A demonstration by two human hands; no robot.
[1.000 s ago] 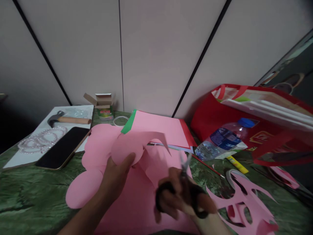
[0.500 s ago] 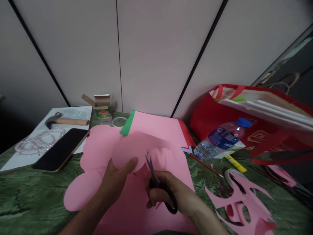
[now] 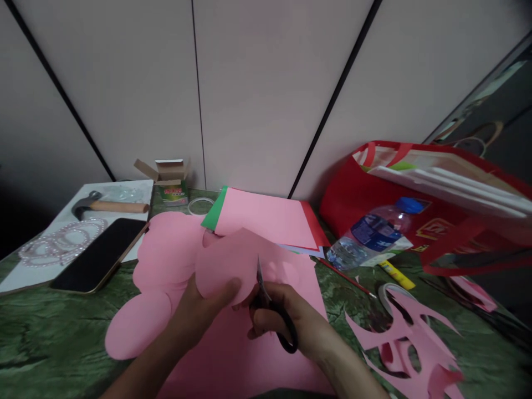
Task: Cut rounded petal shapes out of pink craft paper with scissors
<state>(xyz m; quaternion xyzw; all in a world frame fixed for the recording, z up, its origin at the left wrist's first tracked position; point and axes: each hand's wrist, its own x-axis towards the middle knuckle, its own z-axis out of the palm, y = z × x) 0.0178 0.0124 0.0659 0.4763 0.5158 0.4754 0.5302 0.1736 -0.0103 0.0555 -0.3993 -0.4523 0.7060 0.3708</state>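
Observation:
My left hand [image 3: 210,302] pinches a piece of pink paper [image 3: 226,257] with a rounded lower edge, the thumb lying on top. My right hand [image 3: 282,313] is wrapped round black-handled scissors [image 3: 286,330], whose blades point up at the paper's right edge. Beneath both hands lies a large pink sheet [image 3: 249,360]. Left of my left hand rest a pink paper oval [image 3: 139,324] and a stack of scalloped pink paper cutouts [image 3: 170,249]. Behind the held piece are stacked sheets of coloured paper [image 3: 266,213], pink on top with green and red edges showing.
At the left are a phone [image 3: 100,255], a claw hammer [image 3: 110,206], bead strings [image 3: 62,241] and a small opened box [image 3: 172,185]. On the right stand a red bag [image 3: 344,188] and a leaning water bottle [image 3: 372,233], with pink paper scraps [image 3: 409,332] and a yellow tube [image 3: 398,274] nearer.
The held paper has turned and now shows a pointed top edge. The scissors' blades, spread apart before, now look closer together against the paper's right edge. The view has shifted slightly.

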